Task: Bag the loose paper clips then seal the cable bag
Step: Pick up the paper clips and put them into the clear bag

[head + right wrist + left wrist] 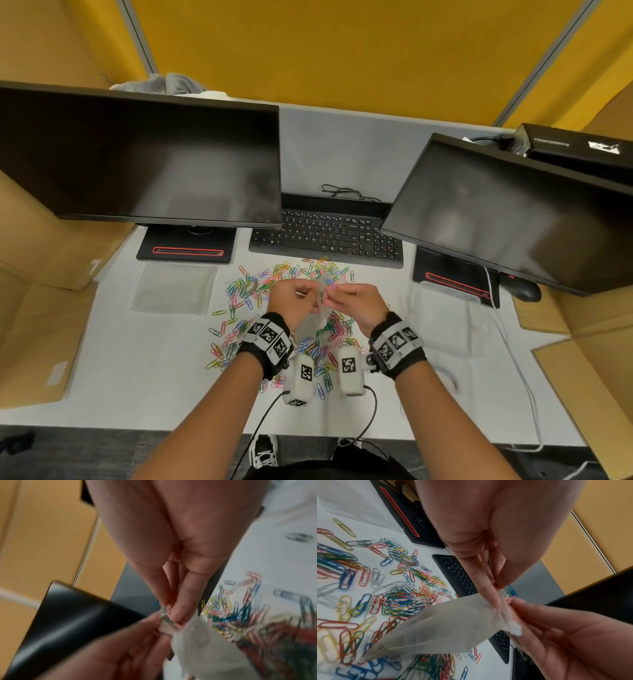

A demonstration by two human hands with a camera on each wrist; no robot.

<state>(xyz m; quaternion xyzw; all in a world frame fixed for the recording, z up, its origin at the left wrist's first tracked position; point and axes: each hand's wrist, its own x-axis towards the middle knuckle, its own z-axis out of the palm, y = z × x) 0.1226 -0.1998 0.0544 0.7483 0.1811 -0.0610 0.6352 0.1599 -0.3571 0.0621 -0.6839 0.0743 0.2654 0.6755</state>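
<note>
Both hands are raised above the desk, meeting over the pile of loose paper clips. The left hand pinches the top edge of a small clear bag between thumb and fingers. The right hand pinches the same mouth edge from the other side, and a few clips are caught at its fingertips right at the bag opening. The bag hangs down from the two pinches, its body trailing toward the person, limp and mostly empty-looking. Clips inside cannot be made out; the right wrist view is blurred.

Loose clips in many colours lie spread on the desk under and around the hands, from just in front of the keyboard back toward the wrists. None of that pile touches the bag as far as can be seen.

A second flat clear bag lies on the desk to the left of the clip pile, in front of the left monitor stand. Another clear bag with a white cable lies to the right, in front of the right monitor; whether it is sealed cannot be told. A mouse sits beside it.
</note>
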